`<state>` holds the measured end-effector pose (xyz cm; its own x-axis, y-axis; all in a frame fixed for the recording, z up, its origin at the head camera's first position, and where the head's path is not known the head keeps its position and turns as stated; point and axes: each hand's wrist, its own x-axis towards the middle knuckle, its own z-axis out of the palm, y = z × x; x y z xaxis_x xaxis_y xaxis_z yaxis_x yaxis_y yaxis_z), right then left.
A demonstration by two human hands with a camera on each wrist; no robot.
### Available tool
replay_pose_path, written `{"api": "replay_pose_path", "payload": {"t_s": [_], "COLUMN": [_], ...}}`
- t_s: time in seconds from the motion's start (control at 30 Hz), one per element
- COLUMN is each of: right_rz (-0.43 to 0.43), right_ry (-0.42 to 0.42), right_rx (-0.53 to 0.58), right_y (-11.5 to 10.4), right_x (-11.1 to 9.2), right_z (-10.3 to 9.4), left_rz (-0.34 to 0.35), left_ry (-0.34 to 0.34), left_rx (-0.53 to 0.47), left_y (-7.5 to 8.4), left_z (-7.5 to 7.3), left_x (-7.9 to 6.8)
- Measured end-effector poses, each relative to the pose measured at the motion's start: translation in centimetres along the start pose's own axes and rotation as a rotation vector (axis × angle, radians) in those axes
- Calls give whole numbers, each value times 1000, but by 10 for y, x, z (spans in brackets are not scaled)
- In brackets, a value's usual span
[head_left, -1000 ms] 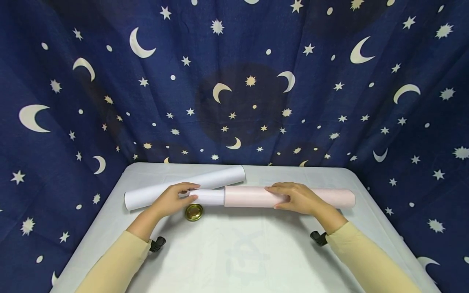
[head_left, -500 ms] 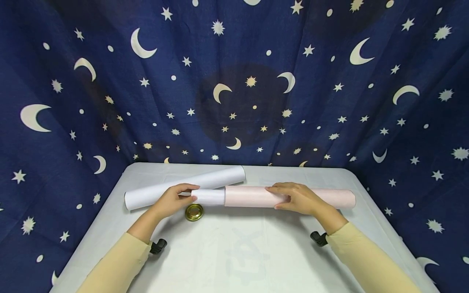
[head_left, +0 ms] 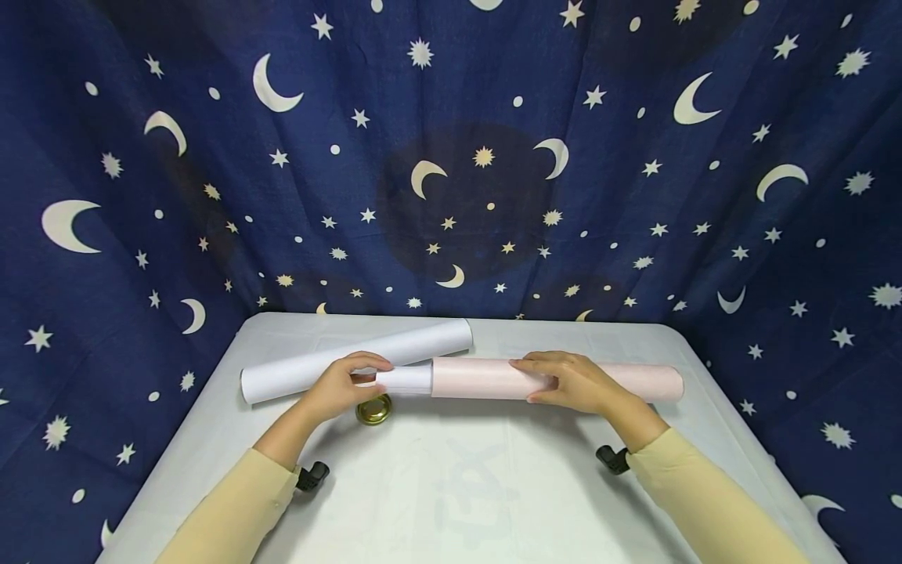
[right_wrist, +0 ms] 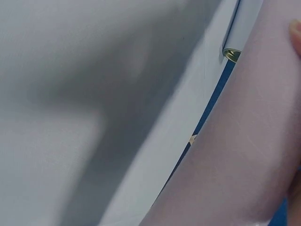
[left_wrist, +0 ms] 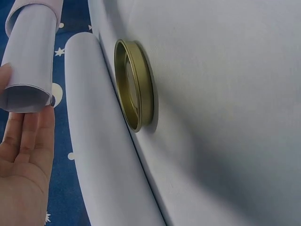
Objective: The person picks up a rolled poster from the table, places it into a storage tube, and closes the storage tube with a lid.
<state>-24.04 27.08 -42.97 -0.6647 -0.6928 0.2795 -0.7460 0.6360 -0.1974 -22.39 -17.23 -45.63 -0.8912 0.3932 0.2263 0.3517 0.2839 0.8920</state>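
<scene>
My left hand (head_left: 345,385) pinches the outer end of a rolled white paper (left_wrist: 30,52), thumb on one side and fingers along the other. The roll's hollow end faces the left wrist camera. Its other end is hidden inside a pink cardboard tube (head_left: 479,378). Around the middle of this tube, my right hand (head_left: 571,381) holds it level over the table. In the right wrist view the pink tube (right_wrist: 235,122) fills much of the right side, with only parts of the fingers showing. A round gold lid (head_left: 373,410) lies just below my left hand.
Behind my left hand a white cardboard tube (head_left: 416,341) lies slantwise on the white-covered table (head_left: 451,478). Its gold-rimmed end (right_wrist: 231,55) shows in the right wrist view. A dark blue curtain (head_left: 493,196) with moons and stars hangs behind the table and along both sides.
My left hand has moved slightly right, and the paper roll has slid a little further into the pink tube. My right hand and the pink tube have stayed almost still.
</scene>
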Motion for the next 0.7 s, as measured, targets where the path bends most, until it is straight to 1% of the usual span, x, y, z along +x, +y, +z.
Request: {"api": "replay_pose_path", "payload": {"t_s": [0.1,0.23,0.33,0.53,0.6,0.7], "right_rz": [3,4,3,-2,-5,-11], "right_ry": [-2,1,1,3,6,10], "right_rx": [0,-2,-4,-1,0,-4], "right_y": [0,1,1,0,0,1], "right_x": [0,1,2,2,2,2], "right_z": [-1,0,1,1,2,2], "left_rz": [16,6,-14,-14,-28,-79], "left_ry": [-7,-12,-11,-14,-13,-6], "left_rx": [-2,-8,-13,-20,-4,20], "left_y": [0,-2,-3,-3,-2,-1], "left_z": [2,5,6,6,5,4], "left_x": [1,3,4,4,3,2]}}
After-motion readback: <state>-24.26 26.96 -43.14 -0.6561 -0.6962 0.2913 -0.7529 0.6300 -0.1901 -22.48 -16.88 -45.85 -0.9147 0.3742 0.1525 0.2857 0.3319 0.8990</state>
